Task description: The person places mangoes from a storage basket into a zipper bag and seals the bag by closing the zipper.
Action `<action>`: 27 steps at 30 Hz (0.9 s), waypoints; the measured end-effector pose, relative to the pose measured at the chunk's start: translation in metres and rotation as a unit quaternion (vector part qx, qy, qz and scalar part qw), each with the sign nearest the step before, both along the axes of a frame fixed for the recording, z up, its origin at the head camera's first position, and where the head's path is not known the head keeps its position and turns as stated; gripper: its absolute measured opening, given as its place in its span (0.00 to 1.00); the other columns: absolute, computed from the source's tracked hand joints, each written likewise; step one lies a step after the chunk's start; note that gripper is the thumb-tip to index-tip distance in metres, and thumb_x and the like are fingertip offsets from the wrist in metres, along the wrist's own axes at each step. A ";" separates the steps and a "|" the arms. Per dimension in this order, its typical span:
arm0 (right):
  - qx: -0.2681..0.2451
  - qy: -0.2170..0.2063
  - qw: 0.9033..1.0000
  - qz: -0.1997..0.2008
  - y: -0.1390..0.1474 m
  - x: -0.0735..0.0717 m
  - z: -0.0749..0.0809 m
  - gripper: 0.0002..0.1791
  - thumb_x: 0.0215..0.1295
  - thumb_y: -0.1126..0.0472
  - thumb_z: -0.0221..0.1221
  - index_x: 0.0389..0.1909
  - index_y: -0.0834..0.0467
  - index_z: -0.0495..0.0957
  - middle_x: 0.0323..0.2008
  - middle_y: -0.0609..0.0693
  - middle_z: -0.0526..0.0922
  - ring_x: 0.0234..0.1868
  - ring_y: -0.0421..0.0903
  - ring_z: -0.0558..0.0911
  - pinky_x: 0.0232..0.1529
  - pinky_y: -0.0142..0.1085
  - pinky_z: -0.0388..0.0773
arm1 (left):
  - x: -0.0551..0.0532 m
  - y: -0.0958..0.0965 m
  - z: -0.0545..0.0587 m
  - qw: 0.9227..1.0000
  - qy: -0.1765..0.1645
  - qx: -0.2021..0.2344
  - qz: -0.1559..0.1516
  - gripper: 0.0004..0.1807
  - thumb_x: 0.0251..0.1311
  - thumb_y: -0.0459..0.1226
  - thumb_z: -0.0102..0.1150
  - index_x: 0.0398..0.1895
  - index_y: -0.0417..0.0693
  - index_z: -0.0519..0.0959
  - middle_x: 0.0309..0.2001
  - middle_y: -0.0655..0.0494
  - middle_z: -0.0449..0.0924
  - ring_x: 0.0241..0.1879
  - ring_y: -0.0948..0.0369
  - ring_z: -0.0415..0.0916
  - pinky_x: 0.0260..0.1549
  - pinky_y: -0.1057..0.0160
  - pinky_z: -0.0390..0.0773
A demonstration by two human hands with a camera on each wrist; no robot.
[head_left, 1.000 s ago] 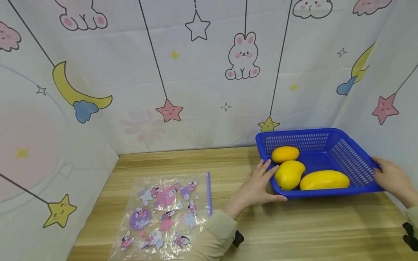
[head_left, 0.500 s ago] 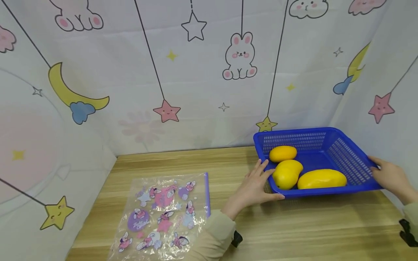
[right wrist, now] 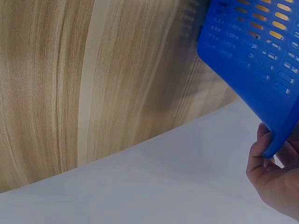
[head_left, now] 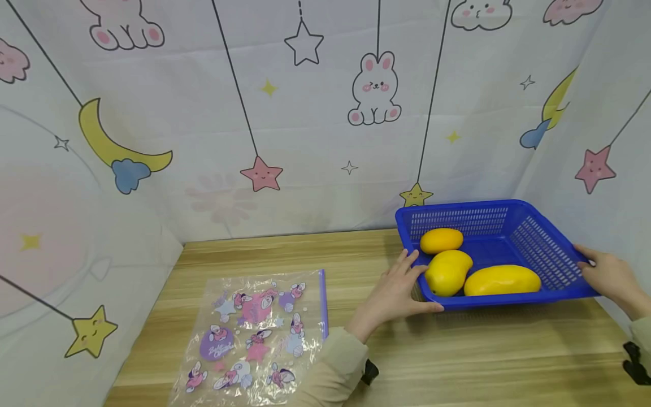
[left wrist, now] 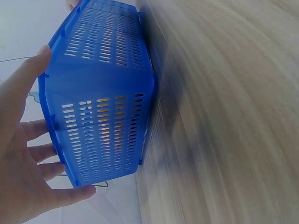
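A blue slotted plastic basket (head_left: 478, 206) sits at the back right of the table, holding two mango-like yellow fruits (head_left: 441, 241) (head_left: 448, 273) and one longer yellow fruit (head_left: 502, 281). My left hand (head_left: 394, 294) touches the basket's near left corner, fingers spread along the rim and thumb along the front edge. In the left wrist view, the left hand (left wrist: 25, 154) has its fairly straight fingers against the rim. At the basket's right end my right hand (head_left: 610, 277) grips the rim. The right wrist view has the right hand (right wrist: 275, 172) with fingers curled round that edge.
A clear plastic zip bag (head_left: 259, 333) with cartoon prints and a purple slider edge lies flat on the wooden table (head_left: 458, 356), left of my left forearm. White printed cloth (head_left: 305, 113) hangs behind the table and along both sides.
The whole head view shifts slightly. Both hands stay at the basket, and the basket, fruits and bag keep their places on the table.
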State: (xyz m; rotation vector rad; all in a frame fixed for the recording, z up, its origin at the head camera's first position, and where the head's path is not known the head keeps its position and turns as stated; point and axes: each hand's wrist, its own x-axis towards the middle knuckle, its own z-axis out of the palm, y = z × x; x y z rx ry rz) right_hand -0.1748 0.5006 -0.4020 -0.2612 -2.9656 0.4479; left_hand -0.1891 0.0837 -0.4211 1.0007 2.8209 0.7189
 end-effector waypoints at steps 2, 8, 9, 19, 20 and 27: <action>-0.003 0.002 1.000 0.001 -0.002 0.002 -0.001 0.26 0.68 0.70 0.44 0.63 0.79 0.56 0.51 0.87 0.64 0.21 0.51 0.64 0.22 0.38 0.58 | 0.000 -0.002 0.000 1.000 0.003 0.002 0.000 0.47 0.50 0.69 0.56 0.70 0.58 0.62 0.78 0.60 0.41 0.78 0.57 0.36 0.68 0.41 0.62; 0.004 -0.013 1.000 -0.001 -0.005 0.002 0.003 0.26 0.68 0.69 0.45 0.63 0.78 0.57 0.52 0.86 0.63 0.27 0.61 0.70 0.26 0.45 0.64 | 0.000 -0.006 -0.001 1.000 0.006 -0.002 -0.002 0.47 0.50 0.69 0.56 0.70 0.58 0.62 0.78 0.60 0.41 0.78 0.57 0.36 0.68 0.42 0.63; 0.007 -0.014 1.000 -0.002 -0.005 0.002 0.004 0.26 0.68 0.68 0.45 0.63 0.78 0.57 0.52 0.86 0.63 0.31 0.65 0.72 0.28 0.48 0.67 | 0.000 -0.007 -0.001 1.000 0.006 -0.003 -0.002 0.47 0.50 0.69 0.56 0.71 0.57 0.62 0.78 0.59 0.41 0.78 0.57 0.36 0.68 0.42 0.63; -0.002 -0.001 1.000 -0.001 -0.008 0.003 0.001 0.26 0.68 0.68 0.45 0.63 0.77 0.58 0.52 0.86 0.63 0.31 0.64 0.71 0.27 0.47 0.65 | 0.003 -0.012 0.004 1.000 -0.014 -0.010 -0.011 0.47 0.52 0.68 0.55 0.71 0.56 0.61 0.78 0.59 0.38 0.78 0.57 0.33 0.69 0.42 0.61; -0.004 -0.002 1.000 -0.001 -0.008 0.003 0.001 0.26 0.68 0.68 0.45 0.63 0.77 0.58 0.52 0.86 0.63 0.30 0.63 0.71 0.27 0.47 0.65 | 0.003 -0.012 0.005 1.000 -0.016 -0.010 -0.011 0.47 0.52 0.68 0.55 0.71 0.56 0.61 0.78 0.59 0.38 0.78 0.57 0.33 0.69 0.42 0.61; -0.008 0.003 1.000 0.002 -0.012 0.005 0.001 0.25 0.67 0.68 0.46 0.62 0.77 0.59 0.51 0.86 0.64 0.24 0.55 0.68 0.23 0.39 0.60 | 0.005 -0.014 0.006 1.000 -0.007 -0.022 -0.012 0.46 0.52 0.68 0.55 0.71 0.55 0.62 0.78 0.58 0.39 0.78 0.56 0.35 0.69 0.43 0.63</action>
